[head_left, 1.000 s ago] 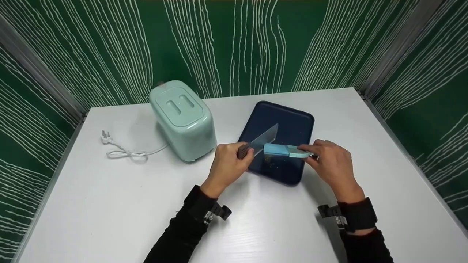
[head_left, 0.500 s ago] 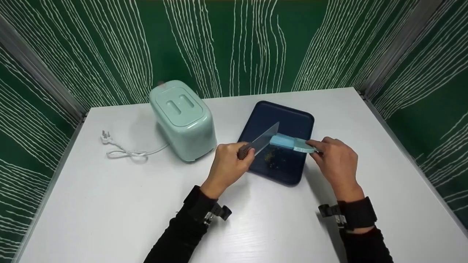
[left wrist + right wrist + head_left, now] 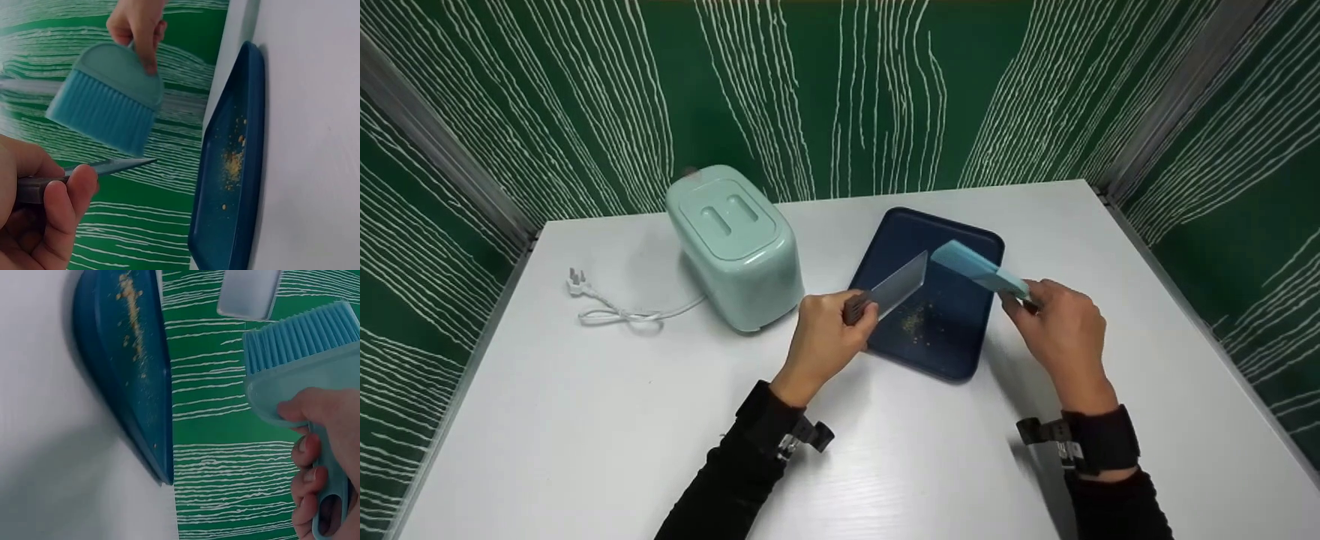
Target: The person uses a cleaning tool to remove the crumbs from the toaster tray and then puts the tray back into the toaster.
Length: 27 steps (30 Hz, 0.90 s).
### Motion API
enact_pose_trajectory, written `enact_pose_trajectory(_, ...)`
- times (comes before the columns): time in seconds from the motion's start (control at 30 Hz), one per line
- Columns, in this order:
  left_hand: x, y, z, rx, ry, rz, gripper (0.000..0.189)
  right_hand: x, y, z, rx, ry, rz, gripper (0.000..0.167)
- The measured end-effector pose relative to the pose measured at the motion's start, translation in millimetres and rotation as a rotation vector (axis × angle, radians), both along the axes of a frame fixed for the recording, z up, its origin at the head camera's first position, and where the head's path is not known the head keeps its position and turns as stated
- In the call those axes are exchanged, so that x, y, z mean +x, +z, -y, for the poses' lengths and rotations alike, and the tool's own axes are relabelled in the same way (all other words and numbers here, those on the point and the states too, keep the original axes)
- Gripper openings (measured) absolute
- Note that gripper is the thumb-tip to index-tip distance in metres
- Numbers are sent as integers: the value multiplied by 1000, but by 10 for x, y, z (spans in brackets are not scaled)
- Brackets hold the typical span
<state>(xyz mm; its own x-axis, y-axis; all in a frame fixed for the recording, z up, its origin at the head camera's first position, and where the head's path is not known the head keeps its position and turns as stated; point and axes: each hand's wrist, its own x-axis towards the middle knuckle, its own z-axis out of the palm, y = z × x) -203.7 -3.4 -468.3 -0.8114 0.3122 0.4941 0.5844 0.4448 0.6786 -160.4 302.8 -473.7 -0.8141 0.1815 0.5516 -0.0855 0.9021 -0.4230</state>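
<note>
My left hand [image 3: 821,334] grips the brown handle of a kitchen knife [image 3: 901,285], its broad flat blade tilted up over the left part of a dark blue tray [image 3: 960,356]. In my right hand [image 3: 1065,326] is a small light-blue hand brush [image 3: 966,261], held by its handle above the tray's right side. The thumb lies on the brush head in the right wrist view, and the bristles [image 3: 304,332] are apart from the blade. Yellowish crumbs [image 3: 233,166] lie scattered on the tray around its middle and near part.
A mint-green toaster [image 3: 735,232] with a lid on top stands left of the tray. Its white cord and plug [image 3: 577,283] lie farther left on the white table [image 3: 607,420]. Green walls [image 3: 810,97] with white lines enclose the back and sides.
The brush has moved away from the knife blade, up and to the right, and tilted, uncovering more crumbs. The left hand and knife have stayed nearly in place.
</note>
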Motion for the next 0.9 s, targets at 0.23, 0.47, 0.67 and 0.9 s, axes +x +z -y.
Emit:
enact_pose_trajectory(0.23, 1, -27, -12, 50, -15, 95, 35, -15, 46, 94, -79, 35, 16, 47)
enact_pose_trajectory(0.47, 28, -25, -42, 55, -22, 115, 31, -15, 16, 131, -25, 10, 11, 51)
enact_pose_trajectory(0.67, 31, -27, -53, 38, -18, 86, 27, -6, -2, 152, 3, 7, 3, 54)
enact_pose_trajectory(0.9, 28, -29, -46, 38, -15, 73, 28, -8, -32, 168, 43, 14, 4, 49)
